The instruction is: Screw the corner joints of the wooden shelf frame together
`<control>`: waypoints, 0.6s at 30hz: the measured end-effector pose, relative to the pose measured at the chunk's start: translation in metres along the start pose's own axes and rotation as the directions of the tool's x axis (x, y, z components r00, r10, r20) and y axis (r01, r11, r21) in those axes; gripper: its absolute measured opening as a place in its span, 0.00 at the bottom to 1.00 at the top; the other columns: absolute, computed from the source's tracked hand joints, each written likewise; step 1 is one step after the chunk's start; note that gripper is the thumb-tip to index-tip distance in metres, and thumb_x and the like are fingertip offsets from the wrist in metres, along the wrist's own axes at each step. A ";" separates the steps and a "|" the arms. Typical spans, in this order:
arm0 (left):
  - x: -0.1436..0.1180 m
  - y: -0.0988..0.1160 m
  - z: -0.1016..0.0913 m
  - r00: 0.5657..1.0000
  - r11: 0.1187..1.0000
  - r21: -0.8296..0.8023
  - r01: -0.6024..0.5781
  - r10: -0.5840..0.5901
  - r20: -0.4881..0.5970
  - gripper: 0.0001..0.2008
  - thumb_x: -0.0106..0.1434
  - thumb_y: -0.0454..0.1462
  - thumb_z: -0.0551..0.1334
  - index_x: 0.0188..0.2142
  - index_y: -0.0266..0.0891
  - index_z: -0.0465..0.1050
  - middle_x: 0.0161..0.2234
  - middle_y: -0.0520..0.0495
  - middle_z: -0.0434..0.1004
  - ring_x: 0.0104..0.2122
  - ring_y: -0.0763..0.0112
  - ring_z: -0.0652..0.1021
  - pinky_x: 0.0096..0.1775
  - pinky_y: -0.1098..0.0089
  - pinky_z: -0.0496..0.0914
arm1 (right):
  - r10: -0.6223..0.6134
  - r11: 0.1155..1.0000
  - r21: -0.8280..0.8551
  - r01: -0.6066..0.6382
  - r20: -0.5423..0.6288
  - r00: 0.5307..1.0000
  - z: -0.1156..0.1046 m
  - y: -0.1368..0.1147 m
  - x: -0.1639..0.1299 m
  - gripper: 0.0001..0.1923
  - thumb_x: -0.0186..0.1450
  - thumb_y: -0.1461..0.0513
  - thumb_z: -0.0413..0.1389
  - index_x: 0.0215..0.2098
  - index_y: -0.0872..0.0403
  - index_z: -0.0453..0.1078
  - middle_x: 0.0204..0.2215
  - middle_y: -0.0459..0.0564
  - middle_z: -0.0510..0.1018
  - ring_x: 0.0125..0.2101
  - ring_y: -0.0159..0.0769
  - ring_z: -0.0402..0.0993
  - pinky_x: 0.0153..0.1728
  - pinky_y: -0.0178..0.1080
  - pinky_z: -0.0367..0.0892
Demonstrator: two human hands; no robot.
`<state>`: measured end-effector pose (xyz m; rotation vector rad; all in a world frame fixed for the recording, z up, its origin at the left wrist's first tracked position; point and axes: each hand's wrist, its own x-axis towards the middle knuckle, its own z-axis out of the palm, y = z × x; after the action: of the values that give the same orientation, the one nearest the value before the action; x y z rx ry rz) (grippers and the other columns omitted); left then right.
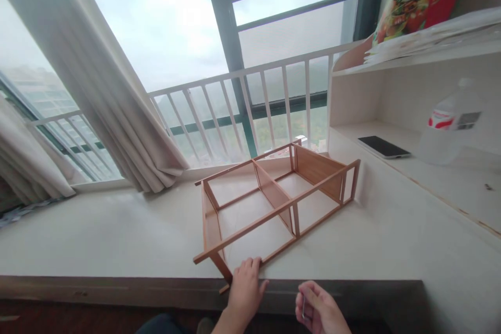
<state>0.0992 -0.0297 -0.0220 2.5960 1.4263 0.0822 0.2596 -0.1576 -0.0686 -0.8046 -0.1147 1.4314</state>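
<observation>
A brown wooden shelf rack (273, 188) lies on its side on the white ledge, its slatless frame open and its three boards standing on edge. My left hand (246, 282) is at the rack's near corner, its fingers closed over the lower rail by the ledge's front edge. To the right, apart from the rack, my right hand (319, 305) is closed around a thin bent metal hex key (304, 309). Part of the key is hidden by the fingers.
The white ledge (117, 235) ends at a front edge just before me. Behind the rack run a white railing (266, 94) and windows, with a beige curtain (113, 83) at left. A phone (383, 147) and a plastic bottle (450, 120) stand in the shelf unit at right.
</observation>
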 end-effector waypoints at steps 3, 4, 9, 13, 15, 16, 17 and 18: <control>0.007 0.003 0.005 0.996 0.989 0.139 0.054 -0.064 0.064 0.17 0.62 0.39 0.63 0.51 0.40 0.72 0.49 0.40 0.74 0.51 0.50 0.72 0.50 0.56 0.65 | -0.025 1.000 0.000 0.026 -0.020 0.999 -0.001 -0.001 -0.001 0.25 0.45 0.50 0.75 0.26 0.53 0.69 0.19 0.44 0.74 0.19 0.32 0.73 0.23 0.35 0.69; 0.008 0.004 0.006 0.995 0.985 0.162 0.062 -0.073 0.065 0.16 0.62 0.39 0.63 0.50 0.40 0.72 0.49 0.39 0.74 0.51 0.50 0.72 0.50 0.56 0.66 | -0.045 0.999 -0.004 0.045 -0.029 0.999 -0.001 -0.001 -0.001 0.25 0.45 0.50 0.75 0.26 0.53 0.68 0.19 0.43 0.74 0.19 0.32 0.72 0.23 0.35 0.69; 0.008 0.009 0.008 0.989 0.971 0.226 0.083 -0.108 0.103 0.15 0.64 0.33 0.61 0.50 0.37 0.71 0.48 0.37 0.75 0.51 0.49 0.74 0.49 0.55 0.68 | -0.142 0.989 -0.046 0.138 -0.102 0.985 -0.004 -0.002 0.000 0.27 0.44 0.47 0.75 0.28 0.53 0.70 0.21 0.45 0.76 0.21 0.33 0.73 0.23 0.36 0.71; -0.002 0.010 0.010 0.981 0.974 0.206 0.093 -0.125 0.146 0.15 0.66 0.28 0.54 0.50 0.37 0.71 0.47 0.37 0.77 0.49 0.53 0.77 0.48 0.58 0.69 | -0.230 0.972 -0.086 0.220 -0.132 0.964 -0.010 -0.010 0.000 0.28 0.44 0.43 0.73 0.26 0.53 0.69 0.18 0.42 0.70 0.17 0.27 0.64 0.17 0.31 0.62; -0.011 0.008 0.009 0.974 0.981 0.155 0.118 -0.145 0.173 0.19 0.65 0.25 0.50 0.51 0.37 0.70 0.48 0.37 0.78 0.48 0.56 0.79 0.45 0.62 0.70 | -0.274 0.960 -0.092 0.264 -0.137 0.952 -0.012 -0.016 -0.003 0.27 0.47 0.43 0.71 0.25 0.53 0.67 0.16 0.38 0.63 0.15 0.23 0.55 0.15 0.29 0.56; -0.017 0.006 0.008 0.969 0.983 0.126 0.136 -0.158 0.190 0.20 0.65 0.24 0.48 0.52 0.37 0.69 0.47 0.37 0.78 0.47 0.57 0.79 0.44 0.63 0.70 | -0.298 0.954 -0.094 0.286 -0.146 0.943 -0.013 -0.019 -0.005 0.27 0.48 0.43 0.71 0.25 0.53 0.66 0.15 0.37 0.60 0.14 0.22 0.52 0.15 0.28 0.54; -0.023 0.004 0.007 0.965 0.984 0.098 0.149 -0.167 0.205 0.20 0.65 0.25 0.48 0.53 0.37 0.68 0.47 0.37 0.79 0.46 0.58 0.80 0.43 0.64 0.70 | -0.323 0.945 -0.097 0.311 -0.161 0.932 -0.014 -0.023 -0.008 0.27 0.50 0.44 0.70 0.25 0.53 0.65 0.15 0.36 0.57 0.14 0.22 0.50 0.14 0.28 0.53; -0.029 0.002 0.006 0.963 0.985 0.074 0.155 -0.168 0.213 0.19 0.66 0.26 0.49 0.53 0.37 0.68 0.46 0.37 0.79 0.46 0.57 0.80 0.43 0.64 0.70 | -0.348 0.937 -0.101 0.334 -0.178 0.921 -0.015 -0.026 -0.010 0.26 0.51 0.44 0.70 0.25 0.53 0.64 0.16 0.35 0.56 0.15 0.22 0.49 0.14 0.28 0.52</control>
<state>0.0864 -0.0561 -0.0260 2.4292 1.5706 -0.2615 0.2873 -0.1710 -0.0618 -0.9268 -0.1482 1.0187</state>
